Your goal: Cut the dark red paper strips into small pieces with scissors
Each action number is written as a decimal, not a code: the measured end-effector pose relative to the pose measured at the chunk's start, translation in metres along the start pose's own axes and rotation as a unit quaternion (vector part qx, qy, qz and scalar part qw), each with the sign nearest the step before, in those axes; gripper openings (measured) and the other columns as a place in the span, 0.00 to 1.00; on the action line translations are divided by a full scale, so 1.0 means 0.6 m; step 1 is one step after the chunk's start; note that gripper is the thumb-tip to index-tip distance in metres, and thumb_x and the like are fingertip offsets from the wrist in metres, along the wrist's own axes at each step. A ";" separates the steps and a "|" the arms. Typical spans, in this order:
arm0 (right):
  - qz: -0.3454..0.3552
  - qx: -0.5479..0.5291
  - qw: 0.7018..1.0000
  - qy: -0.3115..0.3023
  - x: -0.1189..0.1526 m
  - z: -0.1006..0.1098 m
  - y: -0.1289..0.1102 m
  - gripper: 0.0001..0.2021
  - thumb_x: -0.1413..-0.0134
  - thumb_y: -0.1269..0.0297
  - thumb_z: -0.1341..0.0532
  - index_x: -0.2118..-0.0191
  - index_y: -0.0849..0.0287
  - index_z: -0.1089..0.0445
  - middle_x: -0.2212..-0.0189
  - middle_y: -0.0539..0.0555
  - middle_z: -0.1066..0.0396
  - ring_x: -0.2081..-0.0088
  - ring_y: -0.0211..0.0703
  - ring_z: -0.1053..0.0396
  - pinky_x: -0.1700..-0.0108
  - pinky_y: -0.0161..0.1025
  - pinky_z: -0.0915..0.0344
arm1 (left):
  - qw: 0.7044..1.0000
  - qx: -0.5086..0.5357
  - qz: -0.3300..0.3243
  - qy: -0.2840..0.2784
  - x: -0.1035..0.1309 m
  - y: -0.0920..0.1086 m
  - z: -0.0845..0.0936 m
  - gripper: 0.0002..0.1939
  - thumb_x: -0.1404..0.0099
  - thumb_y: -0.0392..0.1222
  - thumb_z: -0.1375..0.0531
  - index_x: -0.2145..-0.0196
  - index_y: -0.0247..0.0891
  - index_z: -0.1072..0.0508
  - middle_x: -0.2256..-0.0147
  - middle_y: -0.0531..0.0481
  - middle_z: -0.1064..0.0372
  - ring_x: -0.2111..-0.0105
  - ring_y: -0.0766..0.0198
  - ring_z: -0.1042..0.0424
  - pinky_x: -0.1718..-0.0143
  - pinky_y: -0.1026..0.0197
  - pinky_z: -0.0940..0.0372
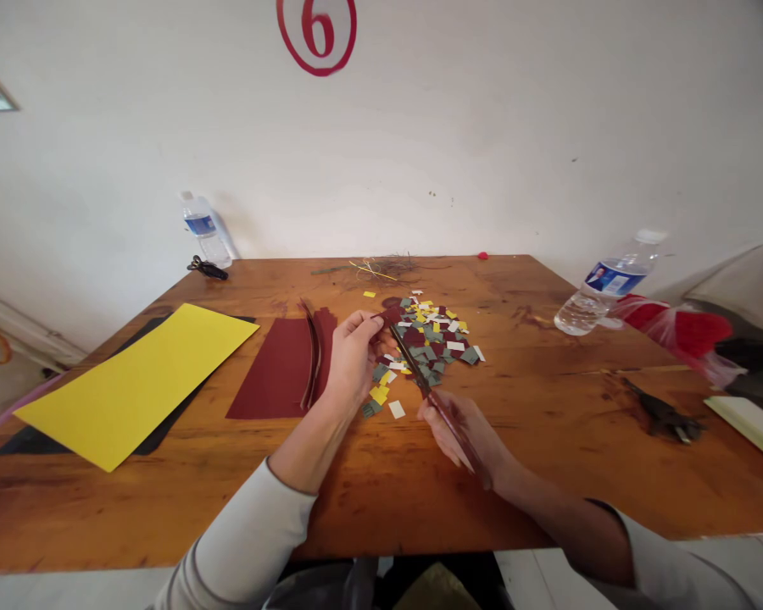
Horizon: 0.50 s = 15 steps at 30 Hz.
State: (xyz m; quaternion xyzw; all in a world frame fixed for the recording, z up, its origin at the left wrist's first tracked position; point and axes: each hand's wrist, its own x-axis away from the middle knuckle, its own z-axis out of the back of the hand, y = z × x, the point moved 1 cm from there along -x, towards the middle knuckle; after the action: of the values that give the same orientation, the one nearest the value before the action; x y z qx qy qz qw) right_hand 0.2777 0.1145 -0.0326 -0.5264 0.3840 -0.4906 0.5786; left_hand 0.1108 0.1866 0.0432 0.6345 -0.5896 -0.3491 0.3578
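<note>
My left hand (354, 352) is closed, pinching a narrow dark red paper strip (380, 314) between thumb and fingers. My right hand (461, 430) grips a pair of scissors (414, 366) with long dark blades, seen nearly edge-on, their tips by the left fingertips. Below and beyond the blades lies a loose pile of small cut pieces (429, 339) in grey, yellow, white and dark red. Left of my left wrist is a dark red sheet (270, 368), with several curled dark red strips (311, 356) standing on its right part.
A yellow sheet (146, 381) overlaps a black sheet (165, 432) on the wooden table (369, 508). Bottles stand at the back left (207, 229) and right (610, 284). Black-handled scissors (208, 268), thin strands (381, 269) and a dark tool (665, 413) lie around.
</note>
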 end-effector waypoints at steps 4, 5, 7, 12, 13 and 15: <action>0.015 -0.007 1.000 -0.018 0.004 0.001 -0.002 0.26 0.42 0.34 0.36 0.70 0.52 0.38 0.84 0.41 0.50 0.82 0.35 0.50 0.79 0.36 0.53 | 1.000 -0.013 0.003 0.004 0.000 0.001 -0.002 0.13 0.46 0.39 0.31 0.76 0.40 0.34 0.82 0.55 0.33 0.84 0.67 0.33 0.78 0.65 0.35; 0.019 -0.004 1.000 -0.018 0.004 0.001 -0.003 0.26 0.42 0.33 0.37 0.71 0.52 0.40 0.84 0.41 0.50 0.82 0.35 0.50 0.79 0.36 0.53 | 1.000 -0.016 0.003 0.005 0.000 0.001 -0.002 0.13 0.45 0.39 0.31 0.76 0.40 0.34 0.82 0.55 0.33 0.85 0.67 0.33 0.78 0.64 0.35; 0.024 0.005 1.000 -0.013 0.005 0.001 -0.002 0.27 0.41 0.33 0.38 0.72 0.51 0.42 0.84 0.41 0.49 0.82 0.35 0.50 0.79 0.36 0.53 | 1.000 -0.020 0.001 0.006 0.001 0.001 -0.003 0.13 0.45 0.39 0.31 0.76 0.40 0.34 0.83 0.55 0.33 0.85 0.67 0.33 0.78 0.64 0.36; 0.021 0.010 1.000 -0.012 0.003 0.001 0.001 0.26 0.40 0.34 0.38 0.71 0.52 0.40 0.84 0.42 0.49 0.81 0.36 0.49 0.79 0.37 0.53 | 1.000 -0.027 -0.009 -0.007 0.002 0.001 -0.001 0.12 0.47 0.40 0.31 0.76 0.40 0.33 0.83 0.54 0.31 0.84 0.67 0.33 0.78 0.65 0.36; 0.021 0.009 1.000 -0.011 0.003 0.001 0.002 0.25 0.40 0.34 0.38 0.71 0.52 0.38 0.84 0.42 0.49 0.81 0.36 0.49 0.79 0.37 0.53 | 1.000 -0.026 -0.011 -0.009 0.002 0.000 -0.001 0.12 0.48 0.40 0.31 0.77 0.40 0.33 0.83 0.53 0.31 0.84 0.67 0.33 0.78 0.65 0.36; 0.019 0.004 1.000 -0.009 0.002 0.001 0.002 0.25 0.41 0.35 0.38 0.70 0.52 0.36 0.84 0.41 0.49 0.81 0.36 0.50 0.79 0.37 0.53 | 1.000 -0.023 -0.012 -0.008 0.002 0.000 0.000 0.11 0.49 0.40 0.31 0.77 0.40 0.33 0.83 0.53 0.31 0.85 0.66 0.33 0.78 0.65 0.35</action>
State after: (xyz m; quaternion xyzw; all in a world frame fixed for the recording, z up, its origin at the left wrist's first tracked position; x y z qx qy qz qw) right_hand 0.2785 0.1134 -0.0338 -0.5216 0.3868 -0.4758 0.5933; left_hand 0.1112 0.1852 0.0431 0.6302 -0.5763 -0.3721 0.3636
